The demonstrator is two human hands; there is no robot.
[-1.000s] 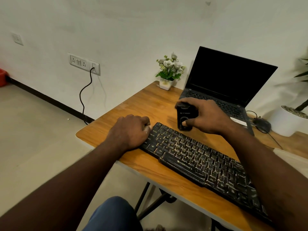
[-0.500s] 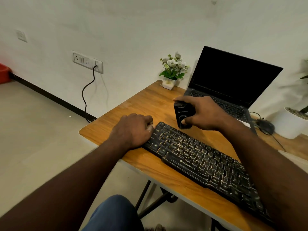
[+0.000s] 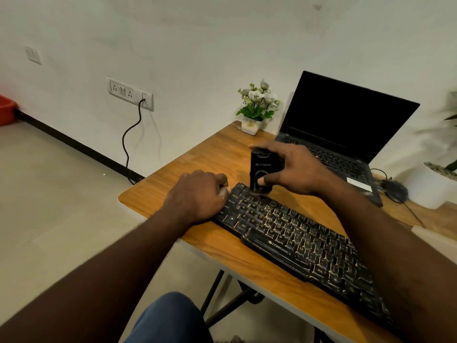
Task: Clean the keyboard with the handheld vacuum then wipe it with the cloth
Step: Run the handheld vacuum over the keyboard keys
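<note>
At left end of keyboard (image 3: pixel 296 241), your right hand (image 3: pixel 296 169) gripped handheld vacuum (image 3: pixel 263 167) upright; your left hand (image 3: pixel 197 194), fingers curled, braced the edge.

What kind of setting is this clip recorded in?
Likely a small home or office workstation: a wooden desk against a wall holds an open laptop, a black keyboard and a little flower pot.

Bright and soft all over, evenly lit across the white wall (image 3: pixel 197 45). Only a faint, fuzzy shadow just right of the cable (image 3: pixel 128 144), and a pale one on the table (image 3: pixel 197 157) beside the handheld vacuum (image 3: pixel 262 169). Mild sheen on the wood. Sharp at the keyboard (image 3: pixel 284 226) centre, smeared toward its right end. Badly blurred at the right-edge plant (image 3: pixel 450 120). Straight lines bowed near the borders, soft along the bottom edge.
</note>
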